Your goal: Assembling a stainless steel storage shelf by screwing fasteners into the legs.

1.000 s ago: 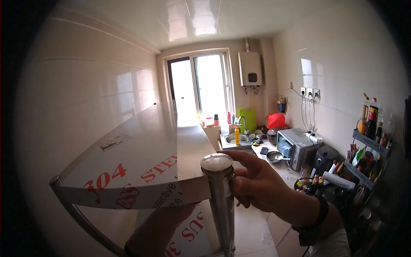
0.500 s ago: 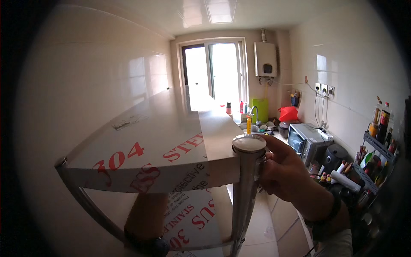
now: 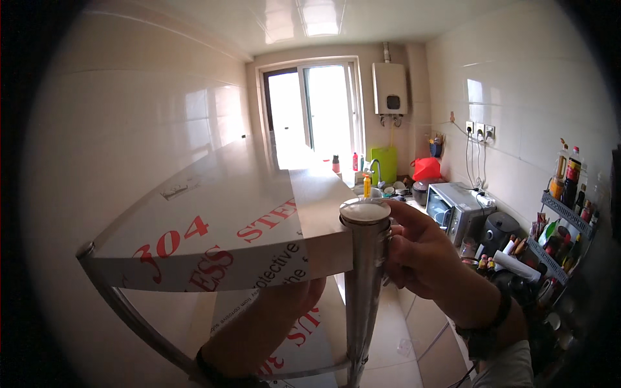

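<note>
A stainless steel shelf [image 3: 259,194], partly covered in printed protective film, stands before me, its top level at about chest height. At its near right corner rises a round metal post [image 3: 363,278] with a flat round cap [image 3: 365,210] on top. My right hand [image 3: 417,249] is closed on the upper post, the index finger touching the cap's rim. Beneath the top level reaches my left hand [image 3: 312,296], close to the post; the shelf's front edge hides most of its fingers. A thinner-looking post [image 3: 129,317] bends down at the near left corner.
Along the right wall, a counter holds a toaster oven [image 3: 456,210], a dark round appliance [image 3: 499,231] and a rack of bottles [image 3: 566,213]. A sink with dishes, a green board [image 3: 383,165] and a red bag [image 3: 427,169] lie near the window. A lower filmed shelf [image 3: 304,336] sits below.
My left hand has moved up and to the right under the top level, nearer the post. My right hand stays at the post's top. The view has shifted slightly.
</note>
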Motion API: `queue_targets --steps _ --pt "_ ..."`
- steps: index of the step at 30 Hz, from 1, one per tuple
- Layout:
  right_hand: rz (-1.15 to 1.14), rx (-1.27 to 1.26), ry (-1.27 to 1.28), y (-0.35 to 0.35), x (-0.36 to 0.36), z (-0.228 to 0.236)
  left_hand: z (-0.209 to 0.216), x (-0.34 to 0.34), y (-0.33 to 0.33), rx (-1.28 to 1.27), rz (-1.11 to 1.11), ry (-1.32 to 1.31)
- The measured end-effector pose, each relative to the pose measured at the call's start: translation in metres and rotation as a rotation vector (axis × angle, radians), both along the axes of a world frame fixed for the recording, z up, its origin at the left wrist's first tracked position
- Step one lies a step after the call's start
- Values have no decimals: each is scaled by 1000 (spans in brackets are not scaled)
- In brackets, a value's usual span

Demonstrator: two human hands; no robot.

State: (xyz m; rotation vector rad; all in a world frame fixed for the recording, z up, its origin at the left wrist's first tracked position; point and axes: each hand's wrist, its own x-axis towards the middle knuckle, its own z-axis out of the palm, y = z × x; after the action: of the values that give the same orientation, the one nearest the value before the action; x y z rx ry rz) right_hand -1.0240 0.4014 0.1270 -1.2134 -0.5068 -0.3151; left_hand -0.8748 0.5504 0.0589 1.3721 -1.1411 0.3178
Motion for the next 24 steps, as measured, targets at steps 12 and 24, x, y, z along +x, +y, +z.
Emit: queue_targets --steps 12,24 --pt "-37 -89 22 4 -4 5 23 -14 10 -446 -909 468" --pt "-17 -111 36 0 -6 5 26 14 16 -226 -854 272"
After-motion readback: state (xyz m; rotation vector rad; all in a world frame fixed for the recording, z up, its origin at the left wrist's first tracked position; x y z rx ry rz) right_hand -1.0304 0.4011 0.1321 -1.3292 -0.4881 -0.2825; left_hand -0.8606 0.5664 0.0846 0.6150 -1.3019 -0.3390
